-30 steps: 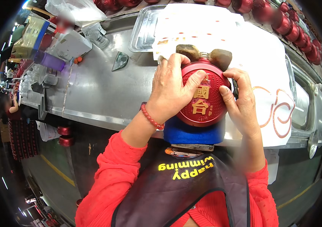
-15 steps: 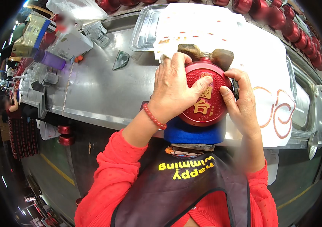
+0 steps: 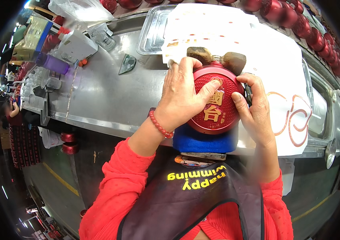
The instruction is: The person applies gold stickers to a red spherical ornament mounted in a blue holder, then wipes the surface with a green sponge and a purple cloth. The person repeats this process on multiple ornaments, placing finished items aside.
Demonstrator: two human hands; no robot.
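A round, flat red bottle (image 3: 228, 106) with raised gold lettering and a dotted face lies over a blue cloth pad (image 3: 202, 142), its short neck pointing away from me. My left hand (image 3: 180, 90) wraps its left side, the thumb pressed on the gold emblem near the top of the face. On the bottle's right edge, my right hand (image 3: 256, 106) grips with thumb in front and fingers curled behind. The neck sits between two worn brown blocks (image 3: 199, 55). What lies under the bottle is mostly hidden.
White sheets (image 3: 234, 32) with printed red marks cover the bench (image 3: 106, 96) behind and to the right. A clear tray (image 3: 153, 34), a glass jug (image 3: 104, 38), a dark glass piece (image 3: 127, 64) and a purple container (image 3: 53, 63) stand farther left. Red bottles (image 3: 272, 10) line the back.
The bottle has shifted very slightly left and toward me, with my left hand moving along with it. Some red bottles in the back row sit in slightly different places.
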